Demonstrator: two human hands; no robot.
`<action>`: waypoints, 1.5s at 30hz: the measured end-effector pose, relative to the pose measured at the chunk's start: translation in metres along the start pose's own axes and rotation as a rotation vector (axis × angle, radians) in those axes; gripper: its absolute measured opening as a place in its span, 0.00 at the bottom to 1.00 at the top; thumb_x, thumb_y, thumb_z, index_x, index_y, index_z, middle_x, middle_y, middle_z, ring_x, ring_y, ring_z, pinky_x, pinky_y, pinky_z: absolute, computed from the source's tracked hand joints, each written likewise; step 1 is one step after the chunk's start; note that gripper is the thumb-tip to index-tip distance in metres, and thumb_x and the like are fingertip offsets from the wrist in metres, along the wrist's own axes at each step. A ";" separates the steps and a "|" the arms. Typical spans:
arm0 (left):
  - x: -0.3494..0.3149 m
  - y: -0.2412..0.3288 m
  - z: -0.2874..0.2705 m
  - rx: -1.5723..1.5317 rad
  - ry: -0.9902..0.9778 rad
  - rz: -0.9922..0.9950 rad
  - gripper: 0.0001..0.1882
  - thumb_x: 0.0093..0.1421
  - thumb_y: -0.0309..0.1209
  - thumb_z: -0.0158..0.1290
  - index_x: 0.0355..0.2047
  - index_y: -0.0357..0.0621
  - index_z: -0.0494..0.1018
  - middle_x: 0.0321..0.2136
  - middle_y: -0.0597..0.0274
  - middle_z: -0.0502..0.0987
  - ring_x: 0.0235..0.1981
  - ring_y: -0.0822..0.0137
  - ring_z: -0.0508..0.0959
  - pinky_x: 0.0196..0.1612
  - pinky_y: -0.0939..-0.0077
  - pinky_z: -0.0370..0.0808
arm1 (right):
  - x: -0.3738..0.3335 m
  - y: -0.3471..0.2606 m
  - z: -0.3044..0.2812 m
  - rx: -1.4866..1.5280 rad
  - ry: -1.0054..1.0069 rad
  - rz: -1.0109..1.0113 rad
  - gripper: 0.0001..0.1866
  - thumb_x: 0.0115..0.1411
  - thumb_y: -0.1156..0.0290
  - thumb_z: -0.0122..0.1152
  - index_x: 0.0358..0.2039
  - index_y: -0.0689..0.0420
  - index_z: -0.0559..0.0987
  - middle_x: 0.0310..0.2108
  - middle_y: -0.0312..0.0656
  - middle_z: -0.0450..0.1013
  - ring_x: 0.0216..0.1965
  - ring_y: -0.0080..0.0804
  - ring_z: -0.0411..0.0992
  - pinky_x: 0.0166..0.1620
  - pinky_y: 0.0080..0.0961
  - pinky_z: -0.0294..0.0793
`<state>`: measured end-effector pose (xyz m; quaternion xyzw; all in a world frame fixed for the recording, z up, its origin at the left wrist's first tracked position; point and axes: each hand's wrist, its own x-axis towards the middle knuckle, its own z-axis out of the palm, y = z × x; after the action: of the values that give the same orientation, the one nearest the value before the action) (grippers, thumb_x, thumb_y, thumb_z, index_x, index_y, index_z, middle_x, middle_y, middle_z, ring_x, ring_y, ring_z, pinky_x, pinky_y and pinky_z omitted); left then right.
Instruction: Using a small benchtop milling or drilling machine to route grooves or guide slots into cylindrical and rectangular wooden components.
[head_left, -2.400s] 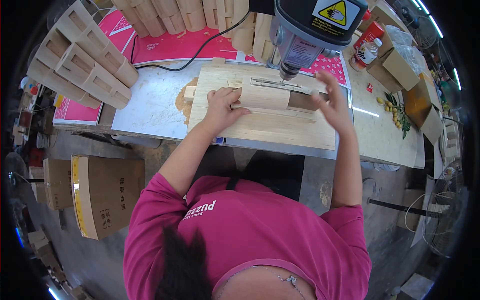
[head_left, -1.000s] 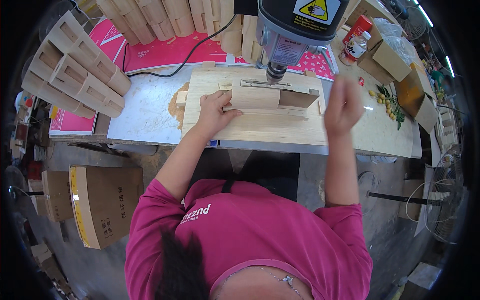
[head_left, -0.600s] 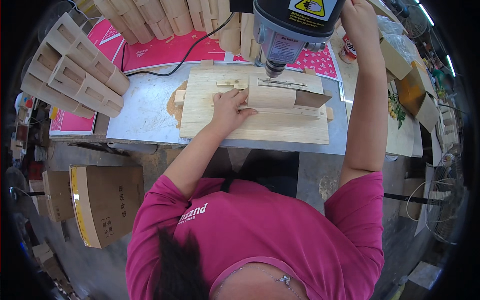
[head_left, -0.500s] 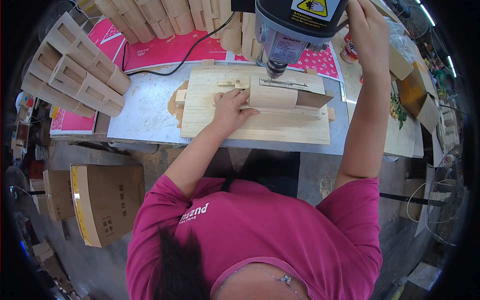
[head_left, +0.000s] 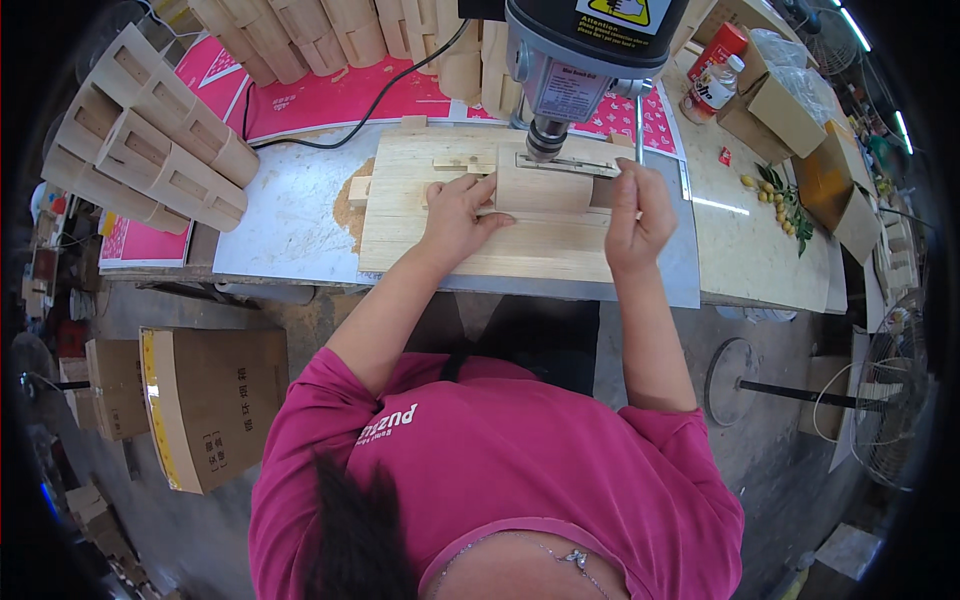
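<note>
A drill press with a dark motor housing stands over a pale, rounded wooden block on a flat wooden jig board. Its chuck is right above a metal-edged slot on the block's top; whether the bit touches the wood I cannot tell. My left hand is closed against the block's left end, thumb in front and fingers behind. My right hand is closed round the lower end of the press's metal lever, beside the block's right end.
Hollow wooden cylinders with cut-out windows are stacked at the left, and more wooden pieces line the back. A black cable crosses the table. At the right are a bottle, cardboard boxes and a fruit sprig.
My right hand has come down and toward me from high beside the motor housing, pulling the lever round so it points downward. My left hand stays on the block.
</note>
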<state>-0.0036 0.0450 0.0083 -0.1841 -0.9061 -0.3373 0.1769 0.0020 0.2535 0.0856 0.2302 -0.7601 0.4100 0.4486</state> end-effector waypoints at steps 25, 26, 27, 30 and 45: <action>0.005 0.006 0.006 -0.116 -0.011 -0.160 0.26 0.35 0.42 0.67 0.36 0.49 0.76 0.28 0.69 0.71 0.31 0.68 0.72 0.43 0.67 0.56 | 0.132 0.032 -0.019 0.065 -0.209 0.278 0.17 0.59 0.60 0.51 0.40 0.60 0.75 0.33 0.39 0.72 0.34 0.26 0.69 0.38 0.22 0.67; 0.004 0.000 0.010 -0.261 0.010 -0.208 0.26 0.33 0.41 0.68 0.35 0.47 0.76 0.29 0.67 0.70 0.33 0.67 0.72 0.45 0.66 0.57 | 0.110 0.041 -0.024 0.056 -0.368 0.353 0.17 0.57 0.60 0.53 0.41 0.60 0.75 0.35 0.40 0.72 0.37 0.27 0.68 0.40 0.23 0.66; 0.005 -0.001 0.013 -0.417 0.025 -0.247 0.26 0.32 0.40 0.68 0.34 0.46 0.76 0.30 0.66 0.70 0.34 0.66 0.72 0.47 0.64 0.58 | 0.087 0.046 -0.031 0.031 -0.522 0.428 0.18 0.56 0.60 0.56 0.41 0.59 0.75 0.36 0.41 0.72 0.39 0.28 0.68 0.42 0.24 0.66; 0.006 0.006 -0.008 -0.492 -0.051 -0.266 0.24 0.34 0.29 0.68 0.35 0.44 0.76 0.40 0.62 0.66 0.45 0.66 0.68 0.51 0.69 0.64 | 0.028 0.046 -0.043 -0.160 -0.816 0.460 0.18 0.50 0.66 0.64 0.39 0.62 0.75 0.34 0.42 0.74 0.41 0.32 0.71 0.44 0.25 0.67; -0.084 -0.068 -0.212 -0.839 0.353 -0.706 0.13 0.45 0.31 0.65 0.25 0.40 0.72 0.53 0.51 0.64 0.42 0.65 0.74 0.40 0.73 0.74 | -0.037 0.013 -0.066 0.177 -0.676 0.605 0.12 0.44 0.78 0.65 0.32 0.63 0.77 0.28 0.35 0.70 0.33 0.22 0.67 0.37 0.16 0.64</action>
<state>0.0802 -0.1638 0.0845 0.1341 -0.6582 -0.7320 0.1141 0.0437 0.3149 0.0656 0.1565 -0.8587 0.4877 0.0143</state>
